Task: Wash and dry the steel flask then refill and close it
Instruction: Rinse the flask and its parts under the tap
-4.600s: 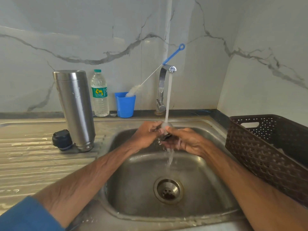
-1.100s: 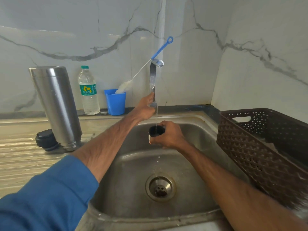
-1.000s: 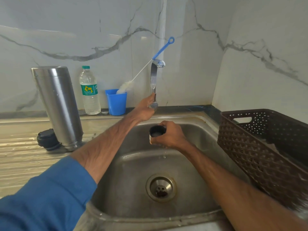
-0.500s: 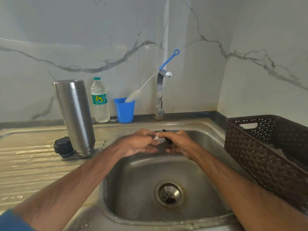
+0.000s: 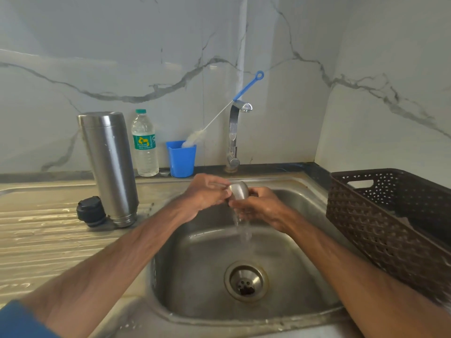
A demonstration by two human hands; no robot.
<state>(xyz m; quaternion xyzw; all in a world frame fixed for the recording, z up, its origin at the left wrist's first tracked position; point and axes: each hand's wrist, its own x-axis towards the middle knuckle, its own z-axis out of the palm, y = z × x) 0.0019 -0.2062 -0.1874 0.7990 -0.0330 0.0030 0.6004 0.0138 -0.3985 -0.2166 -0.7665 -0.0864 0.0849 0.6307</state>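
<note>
The steel flask [image 5: 109, 164] stands upside down on the draining board left of the sink, with its black stopper [image 5: 90, 211] beside its base. Over the sink basin, my left hand [image 5: 205, 193] and my right hand [image 5: 258, 206] both grip the small steel cup lid [image 5: 239, 190], turned mouth down. Water pours from the lid into the basin. The tap [image 5: 235, 132] behind the hands is not running.
A plastic water bottle [image 5: 145, 145] and a blue cup [image 5: 181, 158] holding a bottle brush [image 5: 219, 115] stand at the back wall. A brown perforated basket [image 5: 380, 215] sits right of the steel sink [image 5: 195, 252]. The drain [image 5: 246, 281] lies below the hands.
My left hand left the tap handle and joined my right hand on the lid. The lid, held mouth up a second ago, is turned over and water spills out.
</note>
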